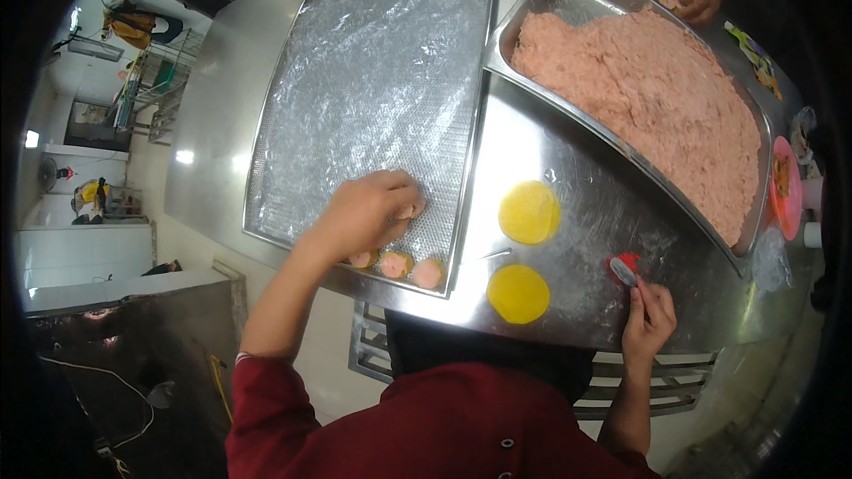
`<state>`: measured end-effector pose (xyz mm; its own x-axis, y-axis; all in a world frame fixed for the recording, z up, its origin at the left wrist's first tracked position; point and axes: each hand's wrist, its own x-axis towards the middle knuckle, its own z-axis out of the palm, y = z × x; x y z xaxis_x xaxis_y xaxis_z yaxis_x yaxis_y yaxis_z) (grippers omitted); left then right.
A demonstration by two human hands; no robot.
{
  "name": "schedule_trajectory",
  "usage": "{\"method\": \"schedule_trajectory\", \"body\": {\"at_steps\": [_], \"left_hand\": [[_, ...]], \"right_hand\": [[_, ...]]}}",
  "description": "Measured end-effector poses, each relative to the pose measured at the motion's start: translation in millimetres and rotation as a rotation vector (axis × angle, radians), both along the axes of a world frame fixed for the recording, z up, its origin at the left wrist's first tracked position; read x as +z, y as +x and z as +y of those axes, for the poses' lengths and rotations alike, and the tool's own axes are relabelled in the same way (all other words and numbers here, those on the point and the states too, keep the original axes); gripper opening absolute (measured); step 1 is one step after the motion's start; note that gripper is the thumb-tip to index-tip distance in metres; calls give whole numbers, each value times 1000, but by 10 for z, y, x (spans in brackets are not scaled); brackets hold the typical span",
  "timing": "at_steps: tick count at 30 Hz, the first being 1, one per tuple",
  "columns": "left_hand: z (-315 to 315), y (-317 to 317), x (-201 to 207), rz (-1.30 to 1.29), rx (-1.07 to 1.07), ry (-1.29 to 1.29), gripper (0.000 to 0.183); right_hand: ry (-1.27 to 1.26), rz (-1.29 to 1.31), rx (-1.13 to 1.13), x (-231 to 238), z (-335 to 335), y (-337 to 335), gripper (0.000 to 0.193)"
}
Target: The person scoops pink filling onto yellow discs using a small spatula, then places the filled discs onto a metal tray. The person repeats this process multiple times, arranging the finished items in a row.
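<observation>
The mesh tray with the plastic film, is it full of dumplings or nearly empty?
Nearly empty. The mesh tray carries only a short row of pink pieces at its near edge, where the left hand rests; the rest shows bare film.

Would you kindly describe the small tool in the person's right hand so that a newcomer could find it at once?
Start at the big steel tub heaped with pink minced filling, then drop to the bare steel table in front of it. Right of the two yellow wrapper discs lies the right hand, holding a small spatula: unlike the flat yellow rounds, it is metal-bladed with red at its far end.
</observation>
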<state>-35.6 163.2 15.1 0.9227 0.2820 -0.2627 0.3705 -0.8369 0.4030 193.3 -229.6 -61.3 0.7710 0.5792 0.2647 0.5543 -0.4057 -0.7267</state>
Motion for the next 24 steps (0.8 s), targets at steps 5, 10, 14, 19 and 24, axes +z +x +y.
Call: {"method": "schedule_trajectory", "body": {"at_steps": [5, 10, 14, 19, 24], "left_hand": [[-103, -55, 24, -104, 126, -16, 31], [-93, -75, -27, -56, 159, 1, 38], [-54, -75, -41, -39, -14, 81, 38], [-136, -105, 15, -74, 206, 12, 33], [-107, -100, 4, -71, 141, -6, 34]], "right_hand": [[3, 14, -9, -3, 0, 0, 22], [-4, 16, -7, -7, -4, 8, 22], [2, 28, -10, -13, 0, 12, 22], [18, 23, -12, -12, 13, 17, 21], [-18, 16, -18, -2, 21, 13, 21]]}}
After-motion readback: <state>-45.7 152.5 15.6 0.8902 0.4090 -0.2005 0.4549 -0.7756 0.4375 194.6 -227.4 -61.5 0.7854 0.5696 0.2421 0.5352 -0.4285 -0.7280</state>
